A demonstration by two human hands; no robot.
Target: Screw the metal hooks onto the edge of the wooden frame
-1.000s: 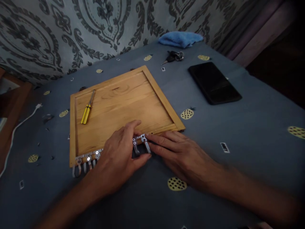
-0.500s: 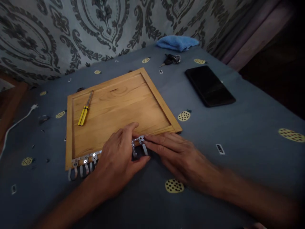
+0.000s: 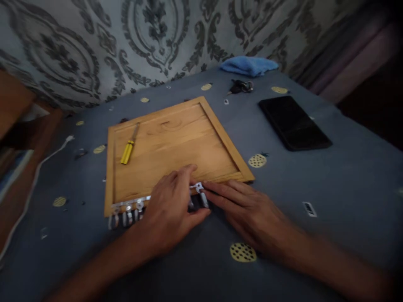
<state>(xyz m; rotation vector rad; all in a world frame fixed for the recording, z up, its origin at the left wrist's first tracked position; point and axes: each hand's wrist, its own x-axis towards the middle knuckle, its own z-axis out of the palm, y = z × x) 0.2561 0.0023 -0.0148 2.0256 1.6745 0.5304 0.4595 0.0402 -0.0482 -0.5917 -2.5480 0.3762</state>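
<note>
A metal hook rail (image 3: 143, 204) lies along the near edge of a framed wooden board (image 3: 170, 144). My left hand (image 3: 171, 205) is closed over the middle of the rail, fingers on the board side and thumb at the hooks, hiding that stretch. At the rail's right end, my right hand (image 3: 248, 205) has its fingers stretched out and close together, the fingertips touching the end or just beside it. On the board's left side rests a yellow-handled screwdriver (image 3: 128, 150), apart from both hands.
A black phone (image 3: 294, 122) lies right of the board. Keys (image 3: 241, 87) and a folded blue cloth (image 3: 248, 66) are farther back. A white cable (image 3: 39, 167) runs down the left side over the patterned grey-blue cloth (image 3: 201, 268), near a wooden shelf (image 3: 19, 105). A patterned curtain hangs behind.
The view has turned left, so everything appears farther right and more of the wooden shelf shows. Both hands keep nearly the same place on the rail and board.
</note>
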